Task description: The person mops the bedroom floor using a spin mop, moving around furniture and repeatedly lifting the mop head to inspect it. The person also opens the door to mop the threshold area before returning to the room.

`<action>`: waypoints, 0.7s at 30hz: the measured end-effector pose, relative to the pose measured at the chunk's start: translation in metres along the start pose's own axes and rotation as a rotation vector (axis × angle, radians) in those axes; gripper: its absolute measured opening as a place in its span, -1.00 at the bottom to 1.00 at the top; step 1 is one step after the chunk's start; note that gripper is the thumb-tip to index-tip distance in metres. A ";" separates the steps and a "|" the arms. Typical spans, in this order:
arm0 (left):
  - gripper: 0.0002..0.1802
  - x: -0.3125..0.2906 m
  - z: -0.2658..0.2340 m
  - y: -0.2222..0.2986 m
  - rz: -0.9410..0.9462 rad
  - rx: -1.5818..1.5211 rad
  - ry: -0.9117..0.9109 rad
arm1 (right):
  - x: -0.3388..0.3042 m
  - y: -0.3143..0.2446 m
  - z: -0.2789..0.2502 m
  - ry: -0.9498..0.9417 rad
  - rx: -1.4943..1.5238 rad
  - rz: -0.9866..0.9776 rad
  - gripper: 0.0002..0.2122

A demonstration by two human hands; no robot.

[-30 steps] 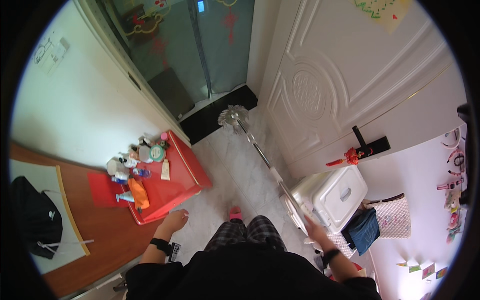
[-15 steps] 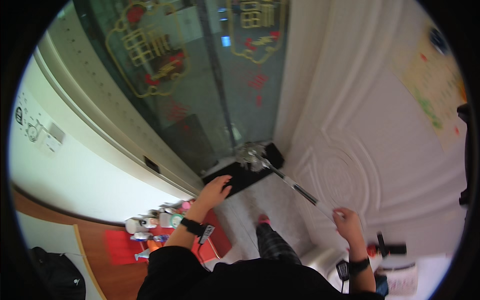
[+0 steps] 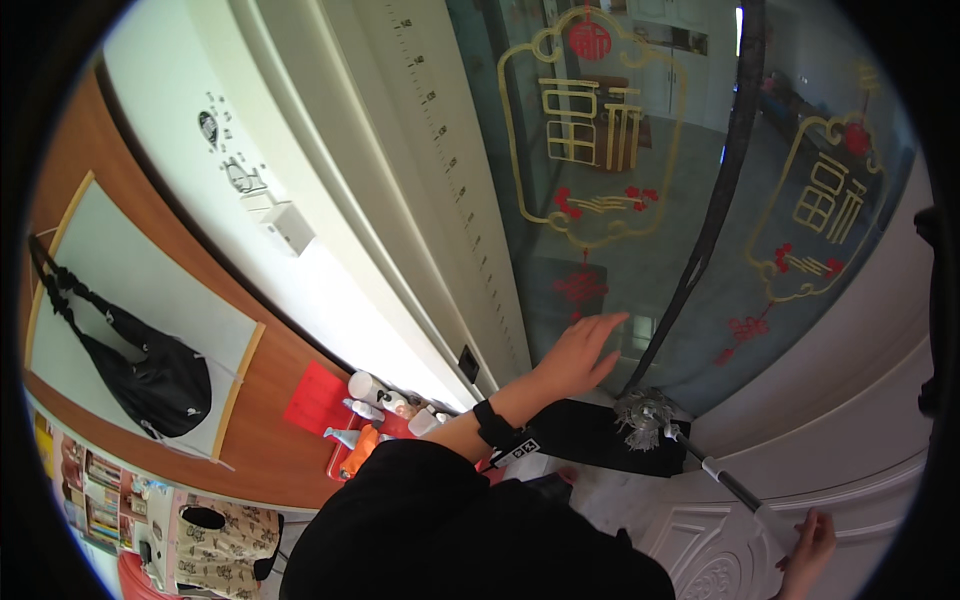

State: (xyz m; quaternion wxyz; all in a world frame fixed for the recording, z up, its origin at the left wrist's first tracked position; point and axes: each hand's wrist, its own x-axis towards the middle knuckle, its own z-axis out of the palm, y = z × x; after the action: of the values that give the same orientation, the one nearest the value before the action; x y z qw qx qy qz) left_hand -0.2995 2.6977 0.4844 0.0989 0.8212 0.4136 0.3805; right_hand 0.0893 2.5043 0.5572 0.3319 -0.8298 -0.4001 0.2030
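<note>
My right hand (image 3: 808,552) is closed round the pale upper end of a mop (image 3: 735,488) at the lower right. The pole slants down to a shaggy grey mop head (image 3: 645,418), which rests at the foot of the glass door, on or against a black threshold strip (image 3: 615,437). My left hand (image 3: 582,355) is stretched out before the glass door (image 3: 660,280), fingers extended and holding nothing. Whether its fingertips touch the glass I cannot tell.
A white door frame (image 3: 440,200) stands left of the glass. Below it, bottles and a red tray (image 3: 335,458) sit on a brown cabinet. A black bag (image 3: 150,370) hangs farther left. A white panelled door (image 3: 720,545) is at the lower right.
My view has swung left, showing more of the door frame and the hanging bag. My left hand has risen from low by the frame to the glass. The right hand still holds the mop.
</note>
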 end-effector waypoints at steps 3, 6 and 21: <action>-0.42 0.025 0.016 -0.012 0.026 -0.081 -0.069 | -0.002 -0.024 0.008 0.172 0.093 -0.117 -0.83; -0.40 0.053 0.052 -0.018 0.079 -0.179 -0.158 | -0.010 -0.045 0.010 0.175 0.128 -0.071 -0.84; 0.13 0.318 0.285 -0.130 -0.264 -0.364 0.359 | -0.006 -0.036 0.032 0.620 0.003 0.382 -0.90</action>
State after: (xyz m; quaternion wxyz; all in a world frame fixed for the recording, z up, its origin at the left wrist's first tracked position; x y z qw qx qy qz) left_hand -0.0593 3.0642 0.3978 0.2187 0.6485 0.4526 0.5716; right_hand 0.0467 2.5286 0.5611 0.3947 -0.9112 -0.1181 0.0007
